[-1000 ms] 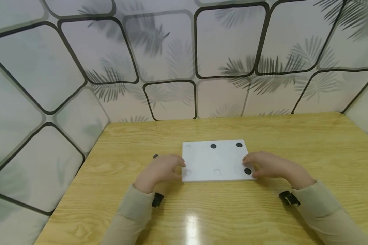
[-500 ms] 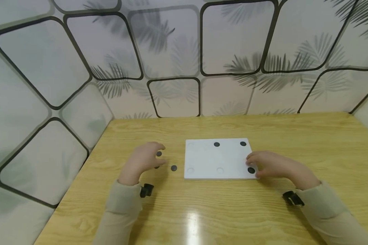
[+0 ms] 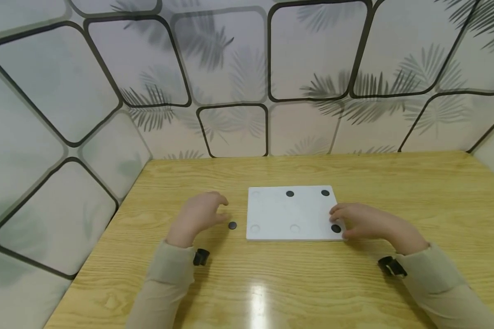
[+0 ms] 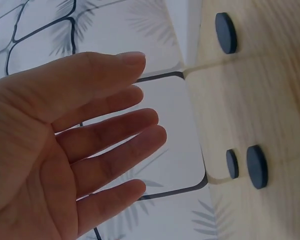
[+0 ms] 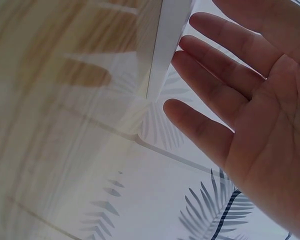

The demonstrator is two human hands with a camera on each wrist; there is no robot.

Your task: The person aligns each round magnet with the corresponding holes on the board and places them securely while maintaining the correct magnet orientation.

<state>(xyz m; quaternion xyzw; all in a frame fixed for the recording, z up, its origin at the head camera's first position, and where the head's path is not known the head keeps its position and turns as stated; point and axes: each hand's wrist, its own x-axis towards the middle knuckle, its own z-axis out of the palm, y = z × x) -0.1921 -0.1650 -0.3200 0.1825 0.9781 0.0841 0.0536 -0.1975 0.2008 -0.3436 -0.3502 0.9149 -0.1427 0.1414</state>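
A pale wall papered with dark-outlined panels and palm-leaf shadows closes in a yellow wooden table [image 3: 354, 283], on which a white board [image 3: 280, 214] lies flat, three black discs seated in its round hollows and three hollows bare.

The left hand [image 3: 197, 217] hovers just left of the board, its fingers [image 4: 115, 130] spread and nearly straight, holding nothing. A loose black disc [image 3: 232, 225] lies on the table just beside those fingertips, between them and the board's left edge — near, not touched. The left wrist view shows further discs on the wood, apart from the palm.

The right hand [image 3: 366, 221] rests at the board's right edge, fingers relaxed and open beside the near-right seated disc [image 3: 335, 228], gripping nothing.

The pick-up would go best as a light pinch at the thin disc's rim with thumb and forefinger, while the right hand steadies the board against sliding.
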